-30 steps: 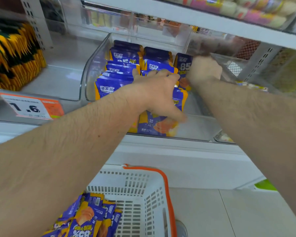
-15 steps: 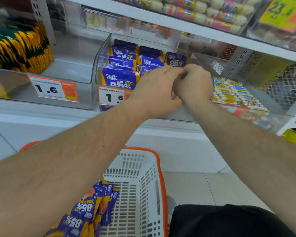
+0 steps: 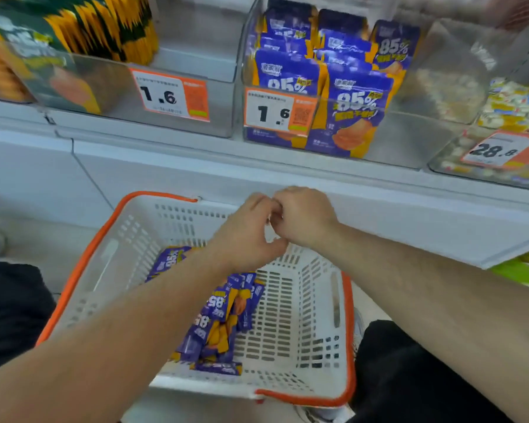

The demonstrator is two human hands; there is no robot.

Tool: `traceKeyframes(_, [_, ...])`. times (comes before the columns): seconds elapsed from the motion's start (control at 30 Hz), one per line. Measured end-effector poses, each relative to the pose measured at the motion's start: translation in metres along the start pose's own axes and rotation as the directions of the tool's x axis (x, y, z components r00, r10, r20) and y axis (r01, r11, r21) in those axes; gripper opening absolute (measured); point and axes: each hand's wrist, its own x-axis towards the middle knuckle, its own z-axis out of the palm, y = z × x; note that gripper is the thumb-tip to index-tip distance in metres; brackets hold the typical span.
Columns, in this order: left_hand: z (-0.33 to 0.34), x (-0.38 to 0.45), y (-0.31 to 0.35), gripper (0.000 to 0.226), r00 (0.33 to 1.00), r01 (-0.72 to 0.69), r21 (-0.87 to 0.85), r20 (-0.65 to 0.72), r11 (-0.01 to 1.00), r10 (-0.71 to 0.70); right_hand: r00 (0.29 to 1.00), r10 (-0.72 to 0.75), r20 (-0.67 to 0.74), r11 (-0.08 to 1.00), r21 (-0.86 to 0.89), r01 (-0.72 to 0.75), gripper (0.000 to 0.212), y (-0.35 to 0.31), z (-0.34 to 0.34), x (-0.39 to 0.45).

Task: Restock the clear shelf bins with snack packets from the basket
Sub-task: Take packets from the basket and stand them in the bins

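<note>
Right side of the clear plastic shelf bin [image 3: 409,138] is left open beside upright purple snack packets [image 3: 353,117]; the white orange-rimmed basket [image 3: 303,300] is open on top, partly blocked by two hands [image 3: 275,224].

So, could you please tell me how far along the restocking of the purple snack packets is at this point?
Partly done. The clear bin already holds upright rows of purple packets, with free room on its right side. Nothing is in hand: the left hand and right hand meet above the basket, seemingly holding no packet. Left to do: a pile of packets lies in the basket.
</note>
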Motion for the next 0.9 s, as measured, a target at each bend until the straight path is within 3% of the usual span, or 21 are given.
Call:
traceKeyframes(0.13, [0.003,-0.031,-0.052,0.04,0.928,0.368,-0.004,0.072,0.93,-0.367,0.941,0.068,0.331,0.987,0.115,-0.111,0.01,-0.023,0.073,0.013])
traceKeyframes(0.2, [0.002,-0.042,-0.075,0.038,0.88,0.472,-0.019,0.068,0.881,-0.47,0.869,0.156,0.469,0.932,0.222,-0.287,0.019,-0.033,0.112,0.014])
traceKeyframes(0.27, [-0.002,-0.053,-0.092,0.033,0.839,0.543,-0.045,0.075,0.839,-0.539,0.756,0.267,0.598,0.801,0.299,-0.519,0.029,-0.041,0.149,0.011])
traceKeyframes(0.33, [-0.006,-0.061,-0.104,0.027,0.804,0.594,-0.062,0.067,0.802,-0.59,0.58,0.329,0.745,0.6,0.31,-0.738,0.014,-0.047,0.181,0.001])
traceKeyframes(0.37, [-0.008,-0.065,-0.11,0.024,0.79,0.613,-0.064,0.066,0.788,-0.609,0.502,0.327,0.8,0.489,0.312,-0.815,0.017,-0.05,0.196,-0.004])
traceKeyframes(0.43, [-0.011,-0.072,-0.119,0.021,0.765,0.644,-0.059,0.071,0.763,-0.64,0.39,0.286,0.875,0.352,0.282,-0.892,0.042,-0.057,0.217,-0.011])
traceKeyframes(0.57, [-0.012,-0.085,-0.136,0.021,0.728,0.686,-0.055,0.082,0.726,-0.681,0.272,0.237,0.933,0.179,0.233,-0.956,0.062,-0.069,0.229,-0.012])
traceKeyframes(0.7, [-0.01,-0.09,-0.143,0.023,0.701,0.712,-0.048,0.095,0.7,-0.706,0.25,0.213,0.945,-0.052,0.266,-0.963,0.05,-0.069,0.23,-0.016])
traceKeyframes(0.77, [-0.009,-0.089,-0.141,0.021,0.702,0.711,-0.053,0.118,0.701,-0.703,0.252,0.304,0.919,-0.102,0.294,-0.95,0.052,-0.066,0.232,-0.016])
traceKeyframes(0.83, [-0.007,-0.087,-0.135,0.021,0.707,0.704,-0.049,0.139,0.708,-0.693,0.263,0.438,0.86,-0.051,0.316,-0.947,0.055,-0.06,0.232,-0.015])
traceKeyframes(0.9, [-0.005,-0.084,-0.126,0.021,0.717,0.692,-0.043,0.157,0.721,-0.679,0.304,0.533,0.79,0.094,0.302,-0.949,0.042,-0.051,0.229,-0.016])
